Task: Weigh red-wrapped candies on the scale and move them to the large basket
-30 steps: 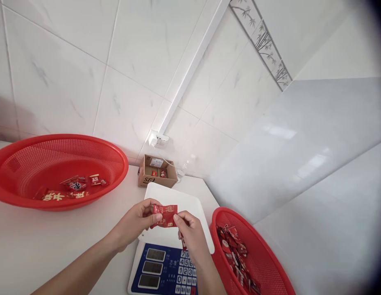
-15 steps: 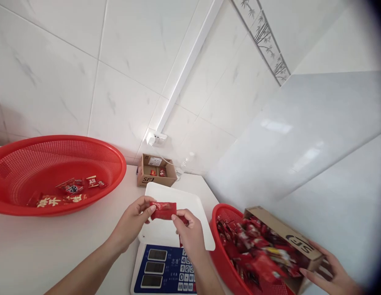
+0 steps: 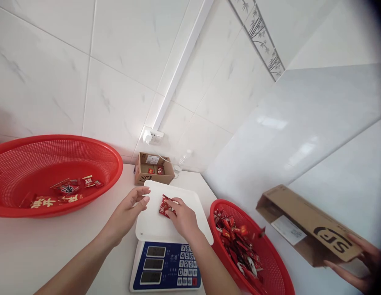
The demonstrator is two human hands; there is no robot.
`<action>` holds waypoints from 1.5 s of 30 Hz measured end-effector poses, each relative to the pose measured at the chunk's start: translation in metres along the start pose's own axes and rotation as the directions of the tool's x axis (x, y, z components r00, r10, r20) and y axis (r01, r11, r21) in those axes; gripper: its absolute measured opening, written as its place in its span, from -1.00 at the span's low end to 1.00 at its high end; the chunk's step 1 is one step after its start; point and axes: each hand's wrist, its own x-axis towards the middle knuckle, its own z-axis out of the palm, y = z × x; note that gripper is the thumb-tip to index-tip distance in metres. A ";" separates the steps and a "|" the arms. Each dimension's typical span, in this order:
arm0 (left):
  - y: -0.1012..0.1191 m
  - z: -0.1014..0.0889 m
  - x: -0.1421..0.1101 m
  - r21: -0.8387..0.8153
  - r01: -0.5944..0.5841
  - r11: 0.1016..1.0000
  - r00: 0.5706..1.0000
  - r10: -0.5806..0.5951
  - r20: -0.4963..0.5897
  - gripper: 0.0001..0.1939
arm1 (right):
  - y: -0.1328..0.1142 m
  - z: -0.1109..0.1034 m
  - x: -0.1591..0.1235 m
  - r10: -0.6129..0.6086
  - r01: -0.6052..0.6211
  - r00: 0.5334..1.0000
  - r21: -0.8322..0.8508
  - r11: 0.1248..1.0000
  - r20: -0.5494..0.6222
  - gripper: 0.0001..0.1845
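My right hand [image 3: 183, 217] pinches a small red candy packet [image 3: 164, 207] with pale markings over the white pan [image 3: 152, 229] of a digital scale [image 3: 172, 268]. Whether the packet touches the pan I cannot tell. My left hand [image 3: 127, 211] is at the pan's left side, fingers apart and holding nothing. At the right, another person's hand [image 3: 359, 262] grips a tilted cardboard box [image 3: 316, 233]. Below and left of that box, a red basket [image 3: 282, 272] contains many red-wrapped pieces, and one blurred piece [image 3: 261, 232] is in the air above it.
A large red basket [image 3: 80, 143] with several red packets stands on the left of the white table [image 3: 95, 229]. Behind the scale are a small cardboard box [image 3: 156, 179] with red packets and a clear bottle [image 3: 184, 157], near a wall socket [image 3: 153, 136].
My left hand has let go of the red packet and opened. My right hand now has a packet lower over the pan. The other person's box has moved right, and its contents have tipped into the basket.
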 end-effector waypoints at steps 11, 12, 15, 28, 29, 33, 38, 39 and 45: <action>0.003 0.008 -0.010 0.095 0.061 0.994 0.971 -0.081 0.224 -0.58 | 0.000 -0.012 0.009 0.120 -0.028 0.976 0.440 0.898 -0.181 -0.58; 0.001 0.011 -0.012 0.097 0.074 0.992 0.957 -0.098 0.272 -0.57 | -0.006 -0.011 0.002 0.150 -0.014 0.969 0.560 0.829 -0.198 -0.53; -0.008 0.024 -0.020 0.139 0.070 0.988 0.914 -0.120 0.388 -0.51 | -0.029 -0.003 -0.018 0.253 0.028 0.947 0.836 0.548 -0.198 -0.44; -0.005 0.029 -0.020 0.117 0.137 0.984 0.927 -0.169 0.336 -0.60 | -0.020 -0.007 -0.039 0.174 -0.027 0.984 0.919 0.392 -0.046 -0.66; -0.007 0.029 -0.020 0.162 0.101 0.982 0.937 -0.149 0.315 -0.60 | -0.018 -0.005 -0.038 0.181 -0.035 0.982 0.906 0.422 -0.046 -0.70; -0.017 0.025 -0.019 0.499 -0.098 0.861 0.976 -0.013 0.216 -0.61 | -0.014 0.008 -0.030 0.226 -0.047 0.968 0.809 0.585 -0.107 -0.77; -0.022 0.014 -0.009 0.688 -0.220 0.691 0.975 0.147 0.165 -0.55 | -0.012 0.007 -0.028 0.066 0.057 0.941 0.350 0.935 -0.332 -0.76; -0.022 0.012 -0.008 0.696 -0.231 0.680 0.973 0.161 0.166 -0.55 | -0.012 0.006 -0.029 0.013 0.086 0.938 0.269 0.959 -0.346 -0.77; -0.020 0.007 -0.004 0.711 -0.239 0.661 0.971 0.146 0.190 -0.51 | 0.001 0.011 -0.033 -0.311 0.326 0.938 0.086 0.942 -0.151 -0.75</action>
